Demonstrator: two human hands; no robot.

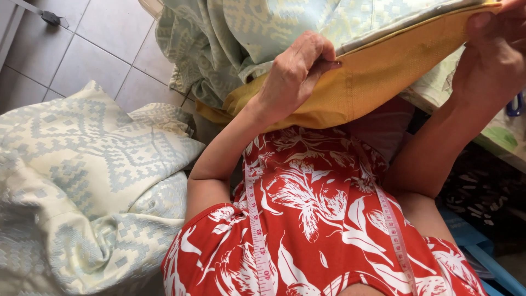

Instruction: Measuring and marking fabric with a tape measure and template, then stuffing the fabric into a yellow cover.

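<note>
Yellow woven fabric (378,82) runs across the upper middle of the head view, its long axis slanting from lower left up to the upper right corner, and both of our hands are on it. Our left hand (296,74) sits near the frame's centre top, fingers curled together and pinched on the yellow edge where it meets the pale green patterned cloth (257,33) lying over it. Our right hand (493,52), at the upper right edge, is closed on the same seam, thumb pressed on top. The fabric thus stretches between the two hands, the left hand holding the lower end of it. We count two hands, one yellow piece, and two masses of the pale patterned cloth: the one above, and a second heap (82,186) filling the lower left, well apart from either hand. One measuring tape (255,230) hangs round our neck, its two ends trailing down the red floral dress (312,219). Grey floor tiles (93,49) show at upper left.
</note>
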